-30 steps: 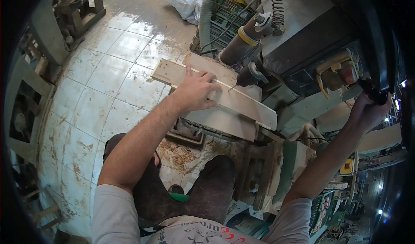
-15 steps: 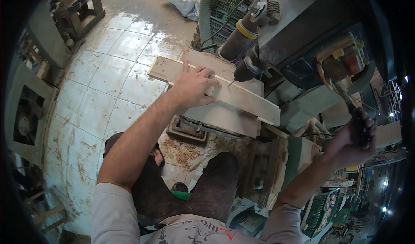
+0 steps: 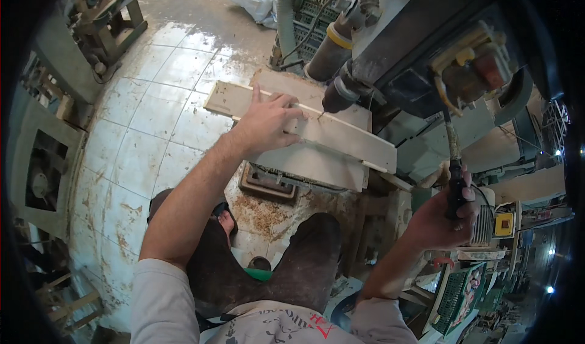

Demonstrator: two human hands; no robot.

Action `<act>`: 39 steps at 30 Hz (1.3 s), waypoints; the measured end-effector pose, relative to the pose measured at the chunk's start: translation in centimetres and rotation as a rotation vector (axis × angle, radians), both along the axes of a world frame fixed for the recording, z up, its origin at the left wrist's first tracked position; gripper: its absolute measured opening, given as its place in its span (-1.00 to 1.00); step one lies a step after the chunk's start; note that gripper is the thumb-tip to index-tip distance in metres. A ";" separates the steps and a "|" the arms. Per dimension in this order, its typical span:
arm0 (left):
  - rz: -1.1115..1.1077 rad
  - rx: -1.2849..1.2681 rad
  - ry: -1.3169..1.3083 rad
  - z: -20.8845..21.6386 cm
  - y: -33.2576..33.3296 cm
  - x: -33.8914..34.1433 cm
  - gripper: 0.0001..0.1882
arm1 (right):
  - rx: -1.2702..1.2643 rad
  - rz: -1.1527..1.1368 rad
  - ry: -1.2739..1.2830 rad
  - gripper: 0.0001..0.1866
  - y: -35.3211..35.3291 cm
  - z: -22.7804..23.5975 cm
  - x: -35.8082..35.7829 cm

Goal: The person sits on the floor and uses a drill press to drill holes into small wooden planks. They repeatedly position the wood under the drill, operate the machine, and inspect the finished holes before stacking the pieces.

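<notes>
A long, narrow, pale board (image 3: 353, 138) lies across a wider flat panel (image 3: 323, 165) at the drill press. My left hand (image 3: 268, 120) grips the board on its left half, thumb by the near edge and fingers across toward the far edge. To the right of those fingers, the dark drill chuck (image 3: 335, 97) hangs low over the board, and only a short length of drill bit (image 3: 321, 115) shows at its surface. How deep the bit sits I cannot tell. My right hand (image 3: 445, 219) is closed round the black grip of the feed lever (image 3: 453, 138).
A red and yellow switch box (image 3: 472, 67) sits on the press body. Below the panel are a rusty metal base (image 3: 268, 182) and sawdust (image 3: 265, 216). A ribbed hose (image 3: 286, 27) and green crates stand behind. White floor tiles (image 3: 140, 103) spread to the left.
My right hand has pulled the feed lever down and toward me, leftward in view. The chuck has come lower, with less of the bit showing. My left hand stays on the board.
</notes>
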State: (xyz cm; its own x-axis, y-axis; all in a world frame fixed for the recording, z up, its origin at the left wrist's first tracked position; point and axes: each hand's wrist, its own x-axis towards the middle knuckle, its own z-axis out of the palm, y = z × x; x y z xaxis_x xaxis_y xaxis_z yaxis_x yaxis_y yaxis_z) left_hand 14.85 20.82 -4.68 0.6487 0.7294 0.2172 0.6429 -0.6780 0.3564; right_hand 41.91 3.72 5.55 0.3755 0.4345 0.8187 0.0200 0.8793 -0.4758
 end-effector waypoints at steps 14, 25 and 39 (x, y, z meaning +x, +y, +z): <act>0.033 -0.016 0.005 0.7 0.0 -0.7 -0.49 | -0.139 -0.395 -0.233 -0.69 16.6 20.5 5.2; 0.035 -0.017 -0.007 -0.1 1.0 1.0 -0.57 | -0.030 -0.233 -0.103 -0.71 17.6 21.0 4.1; 0.051 -0.014 -0.021 -0.4 2.0 2.4 -0.56 | 0.046 -0.186 -0.044 -0.71 15.4 21.6 3.9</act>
